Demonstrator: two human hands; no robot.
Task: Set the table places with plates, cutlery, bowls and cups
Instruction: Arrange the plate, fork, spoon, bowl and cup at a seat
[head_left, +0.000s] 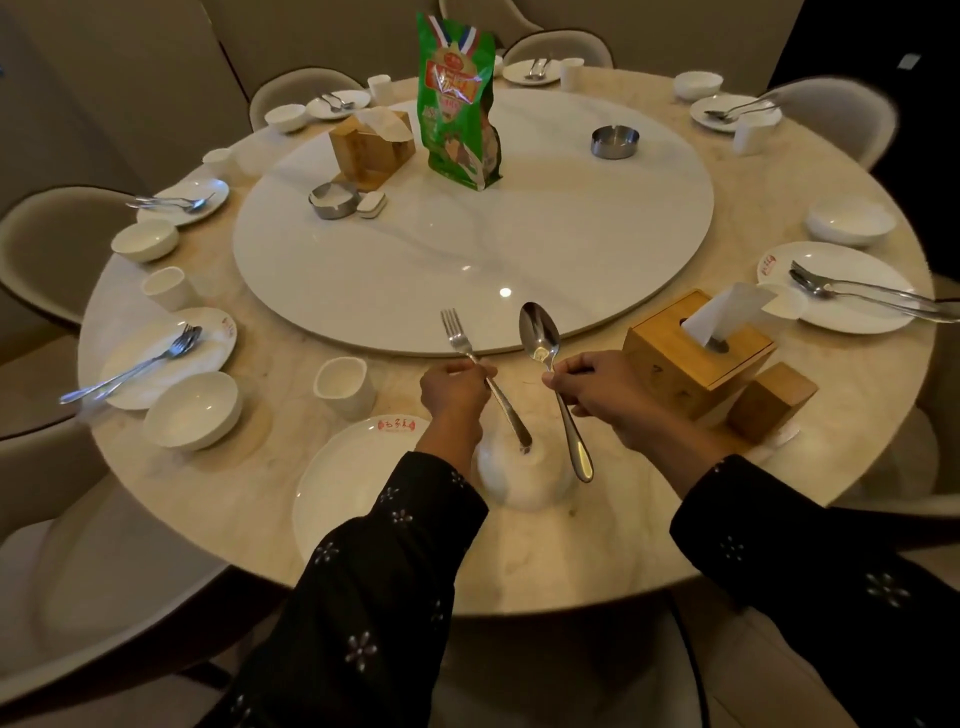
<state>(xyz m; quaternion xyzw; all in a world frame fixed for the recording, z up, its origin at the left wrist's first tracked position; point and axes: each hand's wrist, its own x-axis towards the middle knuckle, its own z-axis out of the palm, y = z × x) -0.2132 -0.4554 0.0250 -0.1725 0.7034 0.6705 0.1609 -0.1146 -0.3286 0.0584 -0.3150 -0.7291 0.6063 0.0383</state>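
While the near place lacks cutlery, the left hand pinches a fork and the right hand a spoon, each grip tight, above the plate and bowl.

Near bowl mostly hidden behind the left hand, the wrist and the fork handle; its rim is blurred, can't tell its contents. Near plate partly covered by the left sleeve. Red mark on its rim too small to read. Right-side plate: handles of its cutlery cut off by the frame edge. Far place settings across the table too small to tell fork from spoon. Print on the green bag blurred, unreadable. Chairs cut off at left & bottom edges.
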